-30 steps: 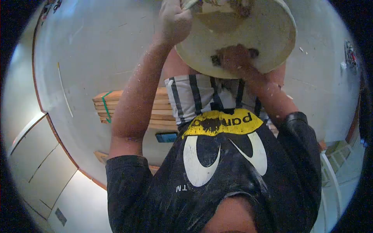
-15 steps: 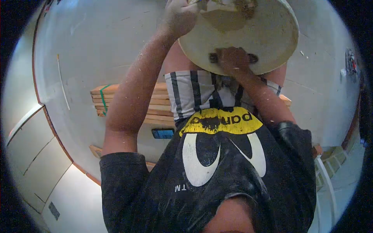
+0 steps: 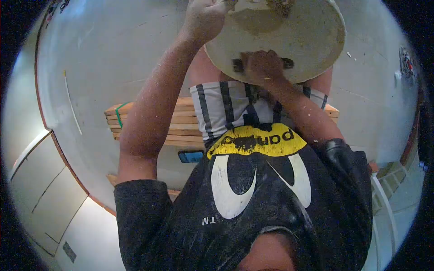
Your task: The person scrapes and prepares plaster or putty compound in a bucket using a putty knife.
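A large round cream-coloured container (image 3: 312,49), wet and stained inside, stands between the person's bare knees. My right hand (image 3: 263,67) is closed around a dark bar-like object (image 3: 287,63) whose ends show on both sides of the fist, over the near inner side of the container. At the container's upper left edge, my left hand (image 3: 207,19) is closed, with something small and brownish at its fingers that I cannot make out. Brownish material (image 3: 281,6) lies in the container near the top of the view. Both forearms are speckled with pale bits.
Stacked wooden boards (image 3: 185,119) with a green strap lie behind the legs. A phone (image 3: 191,156) rests on the pale floor (image 3: 104,58). A thin white stick (image 3: 72,101) lies left; small white scraps (image 3: 349,54) and a dark-red cluttered item (image 3: 407,63) are at right.
My right hand and the dark object have shifted left and slightly up along the container. The left hand and container have moved slightly left in view.
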Demonstrator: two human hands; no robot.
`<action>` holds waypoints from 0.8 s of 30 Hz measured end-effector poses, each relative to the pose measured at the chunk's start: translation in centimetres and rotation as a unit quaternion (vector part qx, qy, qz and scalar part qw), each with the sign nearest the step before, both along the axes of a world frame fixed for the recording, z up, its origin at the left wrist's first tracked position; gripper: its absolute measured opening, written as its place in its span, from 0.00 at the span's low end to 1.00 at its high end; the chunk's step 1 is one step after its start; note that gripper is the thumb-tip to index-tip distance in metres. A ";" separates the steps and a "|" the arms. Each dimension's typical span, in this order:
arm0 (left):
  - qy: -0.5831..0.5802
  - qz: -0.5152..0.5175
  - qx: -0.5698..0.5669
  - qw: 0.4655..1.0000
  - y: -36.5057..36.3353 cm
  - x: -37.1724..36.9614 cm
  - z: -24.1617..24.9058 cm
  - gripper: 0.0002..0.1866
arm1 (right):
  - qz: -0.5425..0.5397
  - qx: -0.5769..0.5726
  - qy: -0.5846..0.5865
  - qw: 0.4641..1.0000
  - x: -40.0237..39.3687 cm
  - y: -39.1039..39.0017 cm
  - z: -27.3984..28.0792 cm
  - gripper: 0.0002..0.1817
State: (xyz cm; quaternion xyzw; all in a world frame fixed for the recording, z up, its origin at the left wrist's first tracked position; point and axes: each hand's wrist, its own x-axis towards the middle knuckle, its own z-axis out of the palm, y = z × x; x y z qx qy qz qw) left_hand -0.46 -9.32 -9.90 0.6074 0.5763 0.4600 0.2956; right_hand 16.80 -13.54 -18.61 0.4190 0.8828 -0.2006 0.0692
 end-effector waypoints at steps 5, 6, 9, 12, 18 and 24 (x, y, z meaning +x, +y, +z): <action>-0.011 -0.002 -0.065 0.998 0.2 0.2 1.4 0.21 | 0.039 0.053 -0.016 0.998 -0.6 -0.5 -0.6 0.20; -0.012 -0.004 -0.066 0.998 0.0 0.2 1.1 0.21 | 0.055 0.033 -0.015 0.998 0.1 0.0 -0.2 0.20; -0.031 0.010 -0.015 0.999 0.4 0.1 0.4 0.20 | 0.044 0.042 0.016 0.998 1.6 -0.5 -1.4 0.19; 0.006 0.030 0.045 0.999 0.0 0.1 -0.9 0.20 | 0.004 0.000 0.021 1.000 -0.6 -0.8 -0.6 0.19; -0.042 0.024 -0.027 0.998 0.4 0.0 0.8 0.18 | 0.025 -0.028 -0.026 0.999 0.4 0.9 -0.2 0.20; -0.042 0.025 -0.046 0.998 -0.3 -0.1 0.1 0.21 | 0.048 -0.027 0.007 0.998 0.9 0.3 2.0 0.18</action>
